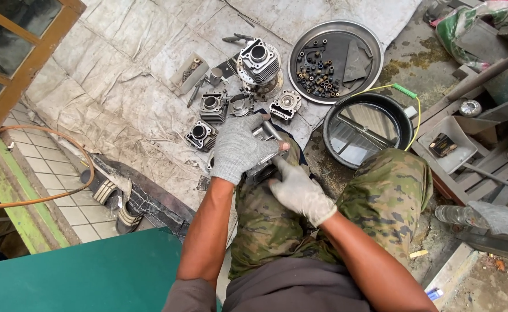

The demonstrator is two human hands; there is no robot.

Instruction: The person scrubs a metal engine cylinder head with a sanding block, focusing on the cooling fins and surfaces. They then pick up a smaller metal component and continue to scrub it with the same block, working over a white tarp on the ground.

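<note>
- My left hand (237,149), in a grey knit glove, sits at the centre of the frame with its fingers wrapped over a metal engine part (263,167) held above my lap; most of that part is hidden under the glove.
- My right hand (299,192), in a pale glove, is just below and right of it, fingers closed narrowly around a thin metal tool (271,130) whose tip pokes up past the left glove.
- Risk, as I judge it: the part rests only on my left grip and my knee (390,185). A hard push on the tool could twist it out and drop it onto the cloth.
- The tool tip points toward my left fingers, so a slip could jab the glove.
- Just above my hands lie finned cylinder blocks (212,107) and a taller cylinder (259,60) on the grey cloth (121,75), packed close together; a swing upward would knock them.
- Upper right, a round metal tray (366,46) holds small bolts (318,72); below it sits a black basin (401,118) near my right knee, easy to kick.
- Open room is on the left of the cloth, toward the tiled edge (51,179) and orange hose (69,144). The right side is crowded with boxes and scrap.
</note>
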